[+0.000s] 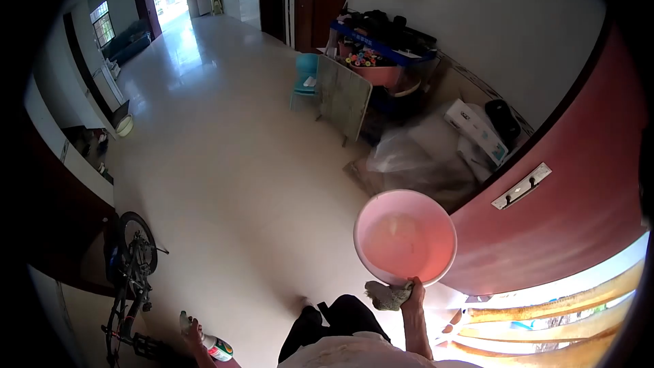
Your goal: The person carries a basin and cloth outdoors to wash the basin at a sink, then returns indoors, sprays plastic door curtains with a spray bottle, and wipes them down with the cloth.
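My right hand (414, 292) is closed on the near rim of a round pink basin (368, 221). The basin tilts toward me and seems to hold some water. A crumpled grey-green rag (387, 296) is bunched at the same hand, hanging by the rim. Out at the lower left, my left hand (195, 334) is closed around a bottle (219, 349) with a white, green and red label. The fingers there are small and partly hidden.
A bicycle (133, 266) stands at the left. A red door (565, 184) with a handle plate is open on the right. Ahead are a folded board (343, 99), a teal chair (306, 78), plastic-wrapped items (426, 153) and a loaded blue-edged rack (381, 46). Pale tiles (218, 163) cover the floor.
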{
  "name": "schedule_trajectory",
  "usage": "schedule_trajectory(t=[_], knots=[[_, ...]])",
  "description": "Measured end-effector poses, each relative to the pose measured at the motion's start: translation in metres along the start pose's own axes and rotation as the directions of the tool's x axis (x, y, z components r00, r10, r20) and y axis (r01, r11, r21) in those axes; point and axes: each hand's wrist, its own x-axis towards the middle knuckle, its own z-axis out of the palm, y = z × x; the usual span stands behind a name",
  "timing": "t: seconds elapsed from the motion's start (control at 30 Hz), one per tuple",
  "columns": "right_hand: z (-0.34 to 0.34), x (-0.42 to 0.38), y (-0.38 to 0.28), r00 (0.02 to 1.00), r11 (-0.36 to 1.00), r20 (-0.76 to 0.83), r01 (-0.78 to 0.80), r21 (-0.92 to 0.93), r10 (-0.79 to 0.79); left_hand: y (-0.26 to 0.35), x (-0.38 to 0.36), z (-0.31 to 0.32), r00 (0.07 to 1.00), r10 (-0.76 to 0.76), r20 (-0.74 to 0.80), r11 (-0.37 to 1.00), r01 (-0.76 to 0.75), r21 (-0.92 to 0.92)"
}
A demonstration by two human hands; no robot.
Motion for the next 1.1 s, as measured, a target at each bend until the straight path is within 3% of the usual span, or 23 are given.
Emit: schedule_trajectory(t=[0.07,0.2,0.3,0.37,0.43,0.47,0.53,0.63,0.7,0.77,0.87,0.93,1.1], knots=[[0.013,0.01,0.001,1.0,1.0,-0.014,-0.011,-0.002,0.011,0.084,0.015,0.102,0.976,0.2,0.086,0.977,-0.205,0.051],[0.081,0.006,-0.018,0.999,0.998,0.034,-0.014,0.054,0.012,0.159,0.076,0.271,0.848,0.34,0.406,0.913,-0.402,0.076],[0.097,0.059,-0.015,0.998,0.996,-0.017,0.069,0.062,-0.068,0.209,0.069,0.388,0.815,0.316,0.485,0.904,-0.414,0.106],[0.122,0.088,-0.026,0.996,0.994,-0.024,0.086,0.07,-0.084,0.238,0.068,0.452,0.774,0.362,0.519,0.923,-0.376,-0.082],[0.151,0.119,-0.036,0.991,0.99,-0.033,0.132,0.053,-0.13,0.253,0.076,0.501,0.779,0.364,0.51,0.924,-0.37,-0.095],[0.157,0.136,-0.042,0.991,0.99,-0.027,0.131,0.048,-0.129,0.255,0.075,0.522,0.785,0.359,0.505,0.928,-0.356,-0.107],[0.191,0.162,-0.059,0.934,0.942,-0.125,0.332,-0.05,-0.336,0.261,0.086,0.556,0.816,0.377,0.439,0.924,-0.368,-0.109],[0.239,0.199,-0.092,0.96,0.961,-0.04,0.276,0.002,-0.276,0.279,0.114,0.593,0.867,0.381,0.322,0.919,-0.394,-0.026],[0.287,0.214,-0.127,0.964,0.966,-0.063,0.256,-0.026,-0.258,0.278,0.131,0.614,0.919,0.303,0.251,0.947,-0.32,0.029],[0.344,0.222,-0.155,0.966,0.973,-0.113,0.23,-0.021,-0.231,0.278,0.149,0.623,0.913,0.326,0.247,0.938,-0.345,0.039],[0.389,0.277,-0.175,0.954,0.952,-0.022,0.3,0.055,-0.299,0.284,0.18,0.646,0.945,0.259,0.2,0.926,-0.302,0.226],[0.419,0.313,-0.19,0.942,0.941,-0.021,0.336,0.036,-0.335,0.274,0.211,0.661,0.96,0.208,0.19,0.968,-0.229,0.098],[0.524,0.378,-0.233,0.973,0.962,0.018,0.224,0.154,-0.23,0.289,0.3,0.728,0.953,0.232,0.194,0.973,-0.231,-0.023]])
